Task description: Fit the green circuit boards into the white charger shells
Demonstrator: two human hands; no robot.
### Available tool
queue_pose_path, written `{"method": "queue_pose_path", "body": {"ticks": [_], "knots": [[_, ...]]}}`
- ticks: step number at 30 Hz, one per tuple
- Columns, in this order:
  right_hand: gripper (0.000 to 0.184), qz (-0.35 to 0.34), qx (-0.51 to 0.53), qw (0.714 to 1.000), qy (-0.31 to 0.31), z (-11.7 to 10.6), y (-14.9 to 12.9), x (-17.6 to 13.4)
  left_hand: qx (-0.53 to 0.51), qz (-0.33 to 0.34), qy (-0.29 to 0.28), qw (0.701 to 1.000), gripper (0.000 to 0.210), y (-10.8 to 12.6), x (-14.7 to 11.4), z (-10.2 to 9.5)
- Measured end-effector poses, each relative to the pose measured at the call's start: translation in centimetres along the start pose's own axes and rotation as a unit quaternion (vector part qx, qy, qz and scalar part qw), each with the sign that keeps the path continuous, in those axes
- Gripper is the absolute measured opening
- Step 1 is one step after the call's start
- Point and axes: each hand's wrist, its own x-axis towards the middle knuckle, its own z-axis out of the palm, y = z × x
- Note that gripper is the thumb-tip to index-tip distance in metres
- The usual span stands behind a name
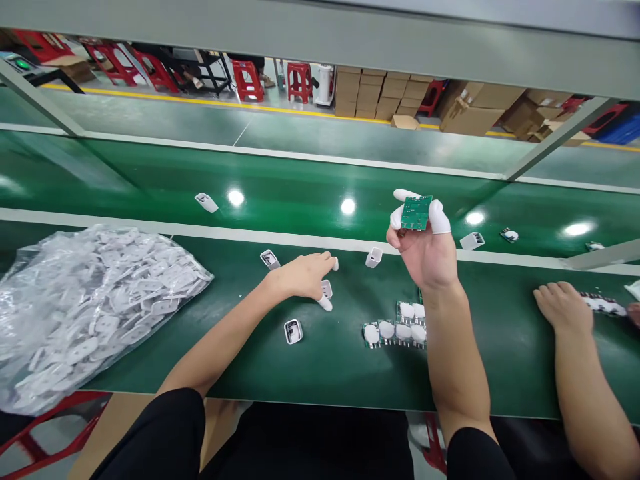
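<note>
My right hand [424, 243] is raised over the bench, palm up, with white finger cots on its fingertips. It pinches a green circuit board [417, 213] between thumb and fingers. Lower down, my left hand [311, 279] reaches over the green bench top, its cotted thumb and finger apart. Between them lies a small white plastic housing [327, 289]; whether they touch it I cannot tell. An open white housing [293, 331] with parts inside stands nearer me, another [270, 259] behind my left wrist. Circuit boards with round white parts [395, 332] sit in rows beside my right forearm.
A clear bag of white plastic pieces [100, 313] fills the left side. More housings [373, 257] stand near the pale rail [300, 243] and on the green conveyor belt [280, 207]. At right is a co-worker's hand [565, 307]. A metal frame [320, 40] crosses above.
</note>
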Motion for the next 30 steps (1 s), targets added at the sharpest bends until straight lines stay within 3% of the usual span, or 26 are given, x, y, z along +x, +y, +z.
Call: {"method": "queue_pose_path", "body": {"ticks": [2,5,8,11,14,16,18,21,23,26,30], "knots": [[0.067,-0.006,-0.019,1.000,-0.004,0.0,0.4,0.1,0.048,-0.021,-0.022,0.998,0.057,0.3,-0.4,-0.3],[0.063,0.003,-0.023,1.000,0.002,0.3,0.8,0.1,0.036,-0.007,-0.047,0.998,0.039,0.5,0.0,0.4],[0.056,-0.029,-0.041,0.999,0.011,0.5,1.0,0.0,0.009,0.022,-0.026,0.999,0.025,0.3,0.7,1.2],[0.056,-0.109,-0.123,0.986,0.014,0.3,1.1,-0.5,-0.048,0.074,0.047,0.995,0.025,0.0,1.0,1.1],[0.063,-0.162,-0.189,0.968,-0.019,0.0,0.9,-1.1,-0.143,0.138,0.132,0.971,0.028,0.2,0.3,0.1],[0.067,-0.182,-0.193,0.963,-0.051,0.0,0.6,-1.6,-0.202,0.193,0.218,0.935,0.033,0.7,-0.6,-0.6],[0.071,-0.197,-0.166,0.963,-0.075,0.4,0.2,-2.2,-0.257,0.251,0.326,0.875,0.043,1.2,-1.7,-1.2],[0.078,-0.219,-0.095,0.966,-0.097,1.3,-0.3,-2.9,-0.311,0.312,0.392,0.807,0.057,2.0,-3.1,-1.9],[0.071,-0.224,-0.074,0.965,-0.112,1.8,-0.7,-3.2,-0.314,0.348,0.413,0.781,0.064,2.4,-3.8,-2.3],[0.057,-0.221,-0.086,0.962,-0.135,2.0,-1.8,-3.6,-0.254,0.359,0.452,0.776,0.073,2.4,-4.3,-2.7],[0.055,-0.264,-0.073,0.952,-0.134,1.9,-3.1,-4.4,-0.198,0.322,0.484,0.789,0.071,2.2,-5.2,-2.4]]}}
